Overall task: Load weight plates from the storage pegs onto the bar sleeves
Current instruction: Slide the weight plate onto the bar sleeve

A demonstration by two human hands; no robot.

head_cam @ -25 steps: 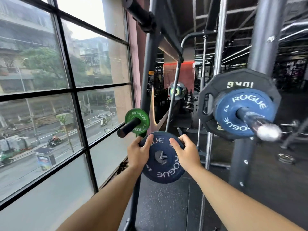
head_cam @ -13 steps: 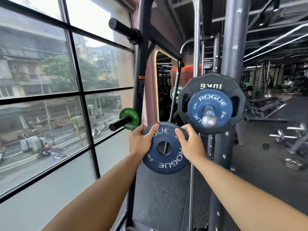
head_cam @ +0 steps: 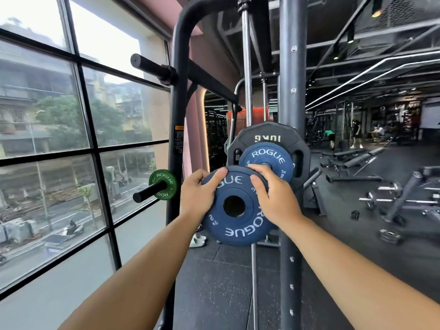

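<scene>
A blue 2 kg Rogue plate (head_cam: 234, 225) is held upright in front of me, its centre hole facing me. My left hand (head_cam: 197, 194) grips its upper left rim and my right hand (head_cam: 273, 196) grips its upper right rim. Just behind and up to the right, the bar sleeve carries another blue Rogue plate (head_cam: 266, 157) in front of a black 10 kg plate (head_cam: 269, 139). The sleeve's end is hidden behind my right hand and the held plate. A green Rogue plate (head_cam: 166, 179) sits on a storage peg (head_cam: 148, 194) to the left.
A dark rack upright (head_cam: 291, 91) stands right behind the loaded plates, and a curved post (head_cam: 177, 103) rises at the left with a bare upper peg (head_cam: 150, 66). A large window fills the left. Benches, dumbbells and people lie far right.
The view has swung right and closer to the sleeve. The held plate has risen and now overlaps the loaded blue plate, covering the sleeve's end. Both hands keep their grip.
</scene>
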